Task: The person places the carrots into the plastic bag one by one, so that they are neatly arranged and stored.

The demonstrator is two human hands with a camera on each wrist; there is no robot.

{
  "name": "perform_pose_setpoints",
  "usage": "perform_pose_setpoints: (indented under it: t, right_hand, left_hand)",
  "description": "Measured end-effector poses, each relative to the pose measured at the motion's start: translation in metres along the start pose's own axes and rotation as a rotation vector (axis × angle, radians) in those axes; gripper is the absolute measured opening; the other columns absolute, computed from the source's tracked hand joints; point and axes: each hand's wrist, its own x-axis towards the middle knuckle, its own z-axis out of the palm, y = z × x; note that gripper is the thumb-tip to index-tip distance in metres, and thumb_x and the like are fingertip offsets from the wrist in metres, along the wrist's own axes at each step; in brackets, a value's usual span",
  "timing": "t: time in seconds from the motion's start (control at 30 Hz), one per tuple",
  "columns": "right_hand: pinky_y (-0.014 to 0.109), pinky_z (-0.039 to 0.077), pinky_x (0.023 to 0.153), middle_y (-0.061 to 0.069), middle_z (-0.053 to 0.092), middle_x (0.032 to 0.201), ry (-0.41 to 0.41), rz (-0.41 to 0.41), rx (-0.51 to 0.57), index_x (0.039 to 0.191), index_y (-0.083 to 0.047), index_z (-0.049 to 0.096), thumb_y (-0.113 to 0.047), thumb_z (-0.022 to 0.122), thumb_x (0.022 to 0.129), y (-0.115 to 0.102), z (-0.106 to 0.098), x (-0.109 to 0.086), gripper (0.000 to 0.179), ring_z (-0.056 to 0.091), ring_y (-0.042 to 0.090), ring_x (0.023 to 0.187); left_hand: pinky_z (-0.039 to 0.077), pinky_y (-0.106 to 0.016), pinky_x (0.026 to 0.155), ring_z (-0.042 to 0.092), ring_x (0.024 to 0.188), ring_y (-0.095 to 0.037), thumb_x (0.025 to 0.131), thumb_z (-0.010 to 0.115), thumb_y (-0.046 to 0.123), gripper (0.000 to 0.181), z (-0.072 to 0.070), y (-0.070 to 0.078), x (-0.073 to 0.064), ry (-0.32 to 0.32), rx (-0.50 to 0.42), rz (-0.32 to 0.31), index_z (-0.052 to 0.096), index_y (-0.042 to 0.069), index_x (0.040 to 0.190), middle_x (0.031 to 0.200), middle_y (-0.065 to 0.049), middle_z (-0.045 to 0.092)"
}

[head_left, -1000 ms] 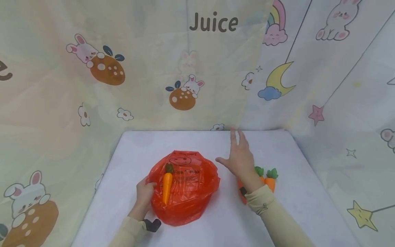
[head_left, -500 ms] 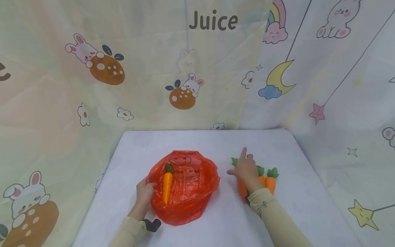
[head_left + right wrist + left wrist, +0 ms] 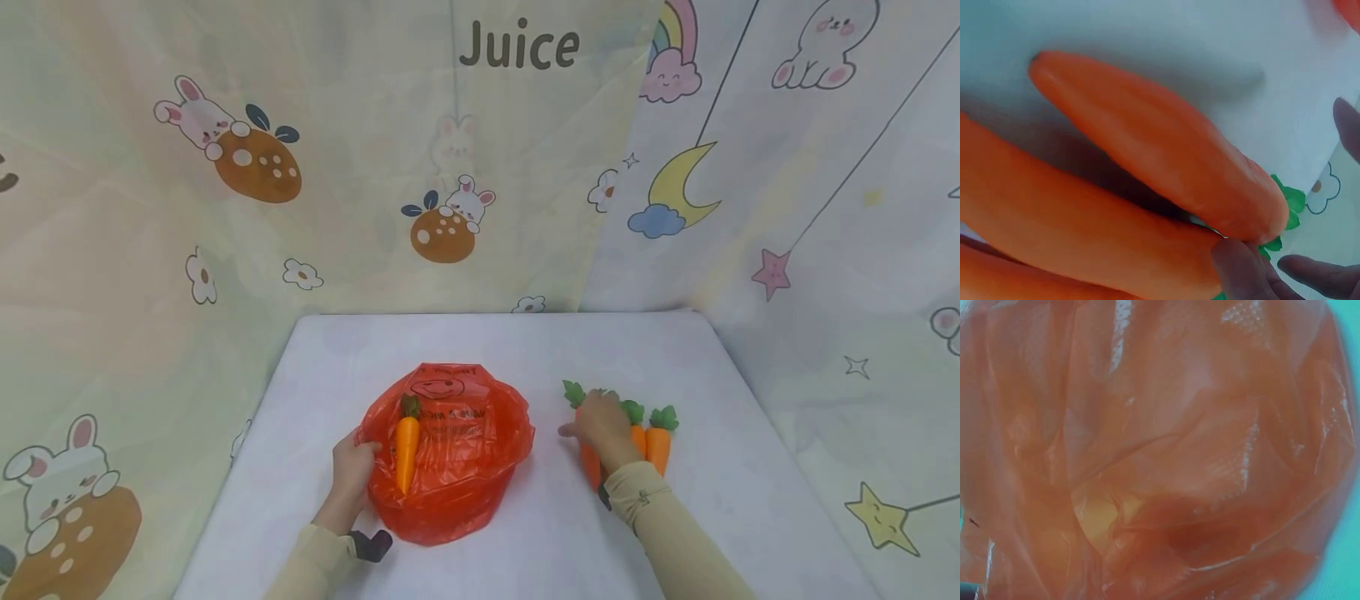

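Observation:
My left hand grips the left rim of a red plastic bag, which gapes open with print on its inner wall. An orange carrot with a dark green top lies in the bag. The bag's crinkled film fills the left wrist view, hiding that hand. Over a group of carrots at the right is my right hand, its fingers bent down among their leafy ends. In the right wrist view, a fingertip meets the end of the middle carrot; the thumb stands apart beyond the nearer carrot.
A white-covered table bears everything. The rightmost carrot lies beside the group with its green leaves toward the back. A printed curtain with rabbits and stars closes off the back and sides.
My right hand has drawn back from beyond the carrots, come down onto them, and bent its once spread fingers. The left hand and bag have stayed in place.

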Motion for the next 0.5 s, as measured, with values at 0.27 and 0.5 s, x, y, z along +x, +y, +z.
perform_pose_setpoints:
  t: [0.27, 0.5]
  right_hand:
    - [0.055, 0.055, 0.088, 0.036, 0.057, 0.119, 0.040, -0.046, -0.065, 0.121, 0.021, 0.052, -0.018, 0.087, 0.076, 0.010, 0.013, 0.005, 0.069, 0.059, 0.043, 0.100]
    - [0.060, 0.055, 0.085, 0.040, 0.051, 0.124, 0.046, -0.041, -0.065, 0.128, 0.022, 0.044, -0.012, 0.081, 0.079, 0.015, 0.014, 0.000, 0.070, 0.060, 0.047, 0.098]
  left_hand:
    - [0.036, -0.053, 0.113, 0.048, 0.124, -0.039, 0.100, 0.046, 0.007, 0.050, 0.000, 0.000, 0.000, -0.001, -0.007, -0.010, 0.042, -0.001, 0.149, 0.145, -0.020, 0.049]
    - [0.036, -0.052, 0.113, 0.047, 0.126, -0.039, 0.100, 0.046, 0.008, 0.051, 0.000, 0.001, -0.002, 0.004, -0.018, -0.017, 0.041, 0.000, 0.150, 0.146, -0.020, 0.048]
